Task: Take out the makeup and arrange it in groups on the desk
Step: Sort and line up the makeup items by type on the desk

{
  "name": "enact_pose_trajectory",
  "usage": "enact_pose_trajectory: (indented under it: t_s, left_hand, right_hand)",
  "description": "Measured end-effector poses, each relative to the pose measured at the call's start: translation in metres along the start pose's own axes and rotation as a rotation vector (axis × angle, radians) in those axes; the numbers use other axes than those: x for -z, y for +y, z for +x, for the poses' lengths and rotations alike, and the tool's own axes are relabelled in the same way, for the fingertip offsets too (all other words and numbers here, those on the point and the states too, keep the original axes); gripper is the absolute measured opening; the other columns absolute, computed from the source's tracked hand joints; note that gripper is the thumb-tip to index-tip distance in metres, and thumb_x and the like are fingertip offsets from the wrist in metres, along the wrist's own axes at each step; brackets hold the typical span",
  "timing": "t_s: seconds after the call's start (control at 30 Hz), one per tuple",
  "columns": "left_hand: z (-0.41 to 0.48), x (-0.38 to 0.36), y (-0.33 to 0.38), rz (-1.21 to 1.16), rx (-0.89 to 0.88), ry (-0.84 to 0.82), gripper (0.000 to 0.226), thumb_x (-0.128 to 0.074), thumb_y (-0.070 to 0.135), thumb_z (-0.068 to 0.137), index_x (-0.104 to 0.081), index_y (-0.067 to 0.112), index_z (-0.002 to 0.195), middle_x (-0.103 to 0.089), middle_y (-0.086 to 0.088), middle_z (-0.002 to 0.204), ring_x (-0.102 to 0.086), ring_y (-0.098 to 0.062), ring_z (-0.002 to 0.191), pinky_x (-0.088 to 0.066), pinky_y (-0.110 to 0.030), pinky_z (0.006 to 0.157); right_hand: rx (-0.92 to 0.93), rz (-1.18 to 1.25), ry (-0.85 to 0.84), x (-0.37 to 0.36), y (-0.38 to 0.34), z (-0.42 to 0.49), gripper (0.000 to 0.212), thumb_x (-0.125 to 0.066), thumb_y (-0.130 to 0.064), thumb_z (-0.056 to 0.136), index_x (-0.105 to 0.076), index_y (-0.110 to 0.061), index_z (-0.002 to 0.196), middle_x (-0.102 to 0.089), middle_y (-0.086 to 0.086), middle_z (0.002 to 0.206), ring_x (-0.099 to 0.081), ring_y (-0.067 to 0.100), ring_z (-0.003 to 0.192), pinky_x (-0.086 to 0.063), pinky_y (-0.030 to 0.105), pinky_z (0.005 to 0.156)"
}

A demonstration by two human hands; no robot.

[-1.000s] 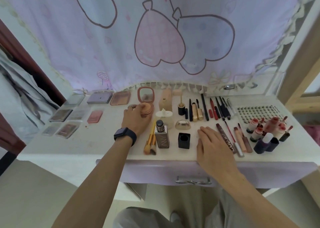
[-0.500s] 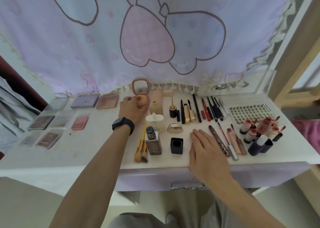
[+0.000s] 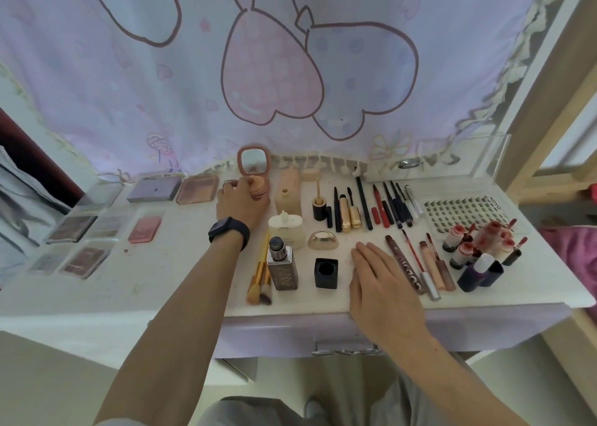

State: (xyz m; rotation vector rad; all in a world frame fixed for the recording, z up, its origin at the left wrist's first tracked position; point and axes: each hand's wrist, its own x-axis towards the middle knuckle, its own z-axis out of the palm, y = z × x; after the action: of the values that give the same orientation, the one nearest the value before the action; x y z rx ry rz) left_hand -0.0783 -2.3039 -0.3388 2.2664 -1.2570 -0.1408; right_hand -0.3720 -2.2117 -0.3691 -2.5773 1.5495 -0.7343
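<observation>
Gripping the peach compact (image 3: 258, 188) at the back of the desk (image 3: 161, 280), my left hand (image 3: 240, 204) curls round it below its raised mirror. My right hand (image 3: 381, 283) lies flat, fingers together, beside one black cap (image 3: 326, 273). Near my left wrist: two brushes (image 3: 260, 283), one foundation bottle (image 3: 281, 265).
</observation>
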Motion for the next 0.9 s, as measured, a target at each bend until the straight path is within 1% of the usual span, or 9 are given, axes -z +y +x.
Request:
enact_pose_trajectory:
  t_s: [0.13,0.3,0.4,0.5,0.57,0.67,0.77,0.83,0.9]
  left_hand:
    - [0.001,0.000,-0.005,-0.035,-0.008,-0.009,0.056,-0.056,0.057,0.091,-0.052,0.024,0.135,-0.047,-0.014,0.139,-0.035,-0.032,0.133,-0.038,-0.044,0.105]
    - [-0.003,0.008,-0.006,-0.105,0.010,-0.059,0.061,-0.063,0.046,0.088,-0.044,0.029,0.144,-0.039,-0.012,0.147,-0.034,-0.032,0.138,-0.037,-0.044,0.110]
    - [-0.011,0.014,-0.007,-0.113,0.000,-0.074,0.060,-0.064,0.030,0.088,-0.044,0.027,0.145,-0.036,-0.013,0.150,-0.033,-0.033,0.140,-0.034,-0.041,0.111]
    - [-0.030,0.020,-0.010,-0.115,-0.023,-0.051,0.058,-0.066,0.028,0.090,-0.046,0.023,0.144,-0.037,-0.014,0.151,-0.032,-0.031,0.141,-0.034,-0.040,0.111]
    - [-0.047,0.023,-0.013,-0.114,-0.031,-0.039,0.055,-0.066,0.028,0.091,-0.048,0.022,0.142,-0.037,-0.013,0.151,-0.033,-0.030,0.140,-0.035,-0.042,0.111]
    - [-0.071,0.026,-0.019,-0.152,-0.043,-0.017,0.050,-0.065,0.026,0.091,-0.051,0.023,0.139,-0.040,-0.012,0.147,-0.036,-0.029,0.138,-0.036,-0.040,0.111]
    - [-0.095,0.029,-0.022,-0.186,-0.052,0.004,0.048,-0.064,0.024,0.090,-0.052,0.026,0.137,-0.041,-0.009,0.145,-0.038,-0.025,0.135,-0.036,-0.037,0.108]
    - [-0.105,0.030,-0.022,-0.196,-0.055,0.012,0.048,-0.063,0.023,0.090,-0.052,0.028,0.136,-0.042,-0.007,0.144,-0.039,-0.024,0.134,-0.037,-0.037,0.107]
    - [-0.113,0.032,-0.021,-0.195,-0.057,0.010,0.049,-0.063,0.023,0.089,-0.051,0.028,0.136,-0.042,-0.007,0.144,-0.039,-0.024,0.134,-0.038,-0.039,0.108]
  right_hand:
    - [0.007,-0.016,-0.020,0.003,0.000,0.000,0.055,-0.032,-0.028,0.096,-0.066,0.000,0.130,-0.065,0.015,0.134,-0.060,0.028,0.128,-0.051,0.046,0.106]
    - [0.004,-0.005,-0.019,0.004,-0.001,0.001,0.040,-0.067,-0.012,0.091,-0.066,0.002,0.128,-0.066,0.018,0.132,-0.061,0.031,0.126,-0.050,0.046,0.106]
    - [0.018,-0.013,0.006,0.011,-0.003,0.000,0.040,-0.074,-0.006,0.085,-0.068,0.005,0.123,-0.067,0.021,0.126,-0.063,0.036,0.120,-0.052,0.045,0.104]
    - [0.024,-0.105,0.100,0.028,0.003,0.000,0.037,-0.081,-0.005,0.074,-0.073,0.002,0.109,-0.069,0.019,0.114,-0.065,0.037,0.105,-0.055,0.044,0.093]
    - [-0.010,-0.193,0.112,0.040,0.009,0.001,0.028,-0.080,-0.009,0.074,-0.075,0.000,0.100,-0.069,0.018,0.110,-0.063,0.038,0.097,-0.051,0.046,0.087]
    - [-0.093,-0.272,0.021,0.050,0.015,-0.001,0.019,-0.075,-0.012,0.080,-0.075,0.000,0.094,-0.068,0.022,0.107,-0.060,0.042,0.093,-0.054,0.049,0.080]
    - [-0.098,-0.314,-0.013,0.059,0.015,-0.006,0.012,-0.082,-0.009,0.073,-0.075,0.000,0.076,-0.068,0.022,0.088,-0.061,0.040,0.080,-0.055,0.047,0.071]
    - [-0.088,-0.332,-0.045,0.061,0.015,-0.007,0.011,-0.078,-0.012,0.078,-0.076,-0.002,0.078,-0.068,0.020,0.091,-0.061,0.039,0.085,-0.054,0.047,0.077]
    - [-0.111,-0.318,-0.086,0.058,0.017,-0.008,0.021,-0.061,-0.020,0.093,-0.076,-0.007,0.097,-0.065,0.016,0.112,-0.056,0.035,0.103,-0.047,0.042,0.092]
